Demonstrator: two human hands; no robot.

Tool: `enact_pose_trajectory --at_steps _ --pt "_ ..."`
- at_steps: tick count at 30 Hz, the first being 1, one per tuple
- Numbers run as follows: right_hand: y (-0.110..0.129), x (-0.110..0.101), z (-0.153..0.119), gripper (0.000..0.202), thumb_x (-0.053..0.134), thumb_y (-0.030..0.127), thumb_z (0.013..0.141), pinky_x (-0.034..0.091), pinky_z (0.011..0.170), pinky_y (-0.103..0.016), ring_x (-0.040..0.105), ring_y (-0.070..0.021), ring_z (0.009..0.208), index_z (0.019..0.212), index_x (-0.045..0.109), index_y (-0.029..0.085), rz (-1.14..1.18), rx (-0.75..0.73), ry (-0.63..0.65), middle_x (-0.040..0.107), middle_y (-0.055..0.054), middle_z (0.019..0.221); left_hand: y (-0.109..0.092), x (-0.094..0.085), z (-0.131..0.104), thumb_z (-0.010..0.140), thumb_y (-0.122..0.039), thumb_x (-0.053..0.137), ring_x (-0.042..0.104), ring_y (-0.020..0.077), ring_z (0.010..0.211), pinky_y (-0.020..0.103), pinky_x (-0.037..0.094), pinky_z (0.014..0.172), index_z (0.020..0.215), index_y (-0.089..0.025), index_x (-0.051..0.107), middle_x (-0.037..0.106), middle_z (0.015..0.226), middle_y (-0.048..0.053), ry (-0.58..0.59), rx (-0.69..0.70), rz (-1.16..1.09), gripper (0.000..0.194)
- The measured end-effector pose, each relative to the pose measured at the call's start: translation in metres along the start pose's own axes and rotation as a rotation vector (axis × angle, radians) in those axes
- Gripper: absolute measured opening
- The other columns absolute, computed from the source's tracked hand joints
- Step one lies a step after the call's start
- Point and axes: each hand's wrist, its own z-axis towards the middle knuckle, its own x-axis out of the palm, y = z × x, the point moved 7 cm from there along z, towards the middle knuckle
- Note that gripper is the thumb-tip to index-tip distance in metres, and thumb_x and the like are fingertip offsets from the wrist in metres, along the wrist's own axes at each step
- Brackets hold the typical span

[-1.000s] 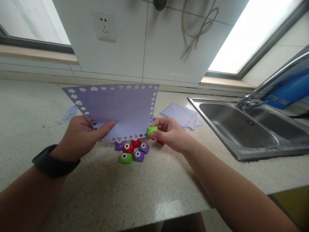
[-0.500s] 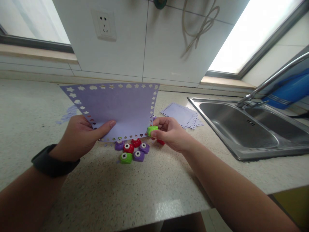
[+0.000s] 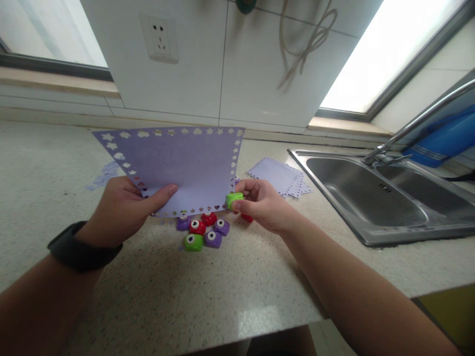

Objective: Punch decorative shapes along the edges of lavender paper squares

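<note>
A purple sheet of paper (image 3: 181, 165) is held up and tilted, its edges lined with punched stars, hearts and other cut-outs. My left hand (image 3: 129, 207) grips its lower left part, thumb lying across the front. In my right hand (image 3: 261, 205) a green craft punch (image 3: 234, 200) is pinched between thumb and fingers, set on the sheet's lower right corner. Below the paper's bottom edge several more punches lie on the counter, among them a red punch (image 3: 197, 227), a purple punch (image 3: 213, 240) and a green punch (image 3: 193, 242). Another red punch (image 3: 247, 217) is partly hidden by my right hand.
Several punched purple sheets (image 3: 276, 174) lie stacked right of the held paper. Purple paper scraps (image 3: 106, 174) are scattered at the left. A double steel sink (image 3: 356, 193) with a faucet (image 3: 419, 121) is set into the speckled counter (image 3: 156, 296). A tiled wall with a socket (image 3: 160, 38) stands behind.
</note>
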Motion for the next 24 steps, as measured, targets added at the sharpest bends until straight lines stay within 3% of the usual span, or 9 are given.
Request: enact_pose_trajectory --at_steps 8,18,24 --pt "0.0003 0.0001 -0.0001 0.034 0.096 0.031 0.067 0.048 0.057 -0.023 0.063 -0.0098 0.063 0.085 0.070 0.016 -0.027 -0.012 0.010 0.071 0.000 0.072 -0.0006 -0.0003 0.0000 0.079 -0.024 0.082 0.078 0.0200 0.083 0.033 0.064 0.080 0.091 -0.018 0.085 0.086 0.094 0.005 0.008 -0.005 -0.016 0.014" --pt "-0.0019 -0.0013 -0.0010 0.039 0.096 0.037 0.067 0.045 0.054 -0.022 0.063 -0.0103 0.062 0.086 0.070 0.016 -0.041 -0.009 0.002 0.071 -0.001 0.072 0.0010 0.0007 0.0005 0.080 -0.027 0.083 0.080 0.0207 0.084 0.026 0.065 0.079 0.088 -0.033 0.085 0.086 0.095 -0.002 -0.011 0.044 -0.011 0.011" --pt "-0.0025 -0.0016 -0.0006 0.039 0.097 0.036 0.067 0.046 0.055 -0.022 0.062 -0.0096 0.061 0.087 0.069 0.017 -0.026 -0.028 0.002 0.069 0.001 0.072 0.0001 0.0001 -0.0005 0.078 -0.026 0.083 0.081 0.0218 0.084 0.032 0.066 0.082 0.090 -0.024 0.085 0.086 0.096 0.003 -0.002 0.022 -0.028 0.012"
